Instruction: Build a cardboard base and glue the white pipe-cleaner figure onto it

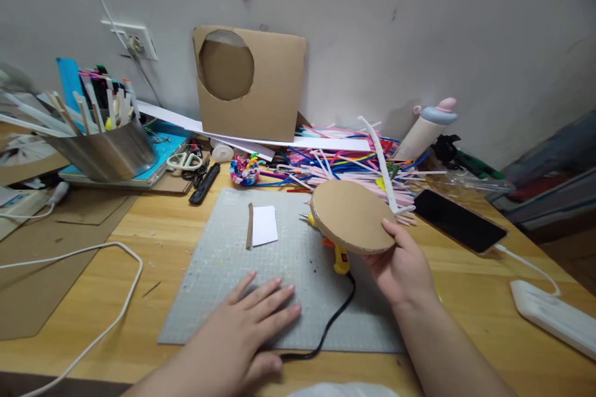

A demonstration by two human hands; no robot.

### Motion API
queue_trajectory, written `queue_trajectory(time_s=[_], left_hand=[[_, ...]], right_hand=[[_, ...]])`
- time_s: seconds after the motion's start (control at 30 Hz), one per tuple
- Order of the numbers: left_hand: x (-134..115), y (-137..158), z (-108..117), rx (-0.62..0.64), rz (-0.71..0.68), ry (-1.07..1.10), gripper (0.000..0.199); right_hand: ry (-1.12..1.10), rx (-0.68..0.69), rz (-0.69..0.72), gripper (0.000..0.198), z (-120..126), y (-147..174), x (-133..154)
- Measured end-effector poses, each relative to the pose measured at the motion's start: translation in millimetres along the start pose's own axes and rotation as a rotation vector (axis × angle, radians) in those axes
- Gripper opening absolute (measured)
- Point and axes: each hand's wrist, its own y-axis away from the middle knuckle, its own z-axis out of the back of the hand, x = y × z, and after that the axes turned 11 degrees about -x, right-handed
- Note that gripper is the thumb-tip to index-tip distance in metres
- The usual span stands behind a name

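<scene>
A round cardboard disc (351,214) is held by its right edge in my right hand (405,267), thumb on top and fingers beneath. The disc is raised over the grey cutting mat (209,285). Partly hidden under it is a yellow glue gun (341,260), whose black cord runs toward my left hand. My left hand (256,322) lies on the mat's lower part, fingers spread and holding nothing. Beyond it, a small white piece of paper (264,226) rests beside a narrow brown cardboard strip (249,226).
Against the wall leans a cardboard sheet (274,87) with a round hole. Pipe cleaners (326,164) are heaped behind the mat. A metal holder (107,152) with sticks stands left. A phone (459,220), a power strip (554,316) and a bottle (421,133) are at right.
</scene>
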Motion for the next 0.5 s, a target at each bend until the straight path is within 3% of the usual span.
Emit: queue_trajectory(time_s=[0.07, 0.13, 0.23, 0.37, 0.4, 0.5], left_hand=[[3.9, 4.7, -4.0, 0.033, -0.018, 0.054, 0.064], [24.7, 16.1, -4.7, 0.021, 0.106, -0.011, 0.059], [66.5, 34.6, -3.3, -0.013, 0.378, -0.180, 0.058], [91.5, 27.5, 5.7, -0.288, 0.823, -0.559, 0.066], [89.3, 17.9, 9.1, -0.324, 0.851, -0.559, 0.065], [72.2, -20.9, 16.1, -0.309, 0.802, -0.195, 0.058]], right_hand=[[0.008, 0.008, 0.001, 0.031, 0.8, -0.5, -1.0], [0.023, 0.013, -0.001, 0.032, 1.2, 0.0, -1.6], [0.039, 0.014, -0.016, 0.032, 1.2, 2.4, -2.0], [0.039, 0.030, -0.027, 0.033, 0.5, 5.9, -3.6], [0.042, 0.031, -0.032, 0.033, 0.4, 6.4, -4.2], [0.052, 0.011, -0.061, 0.033, -0.3, 7.0, -5.9]])
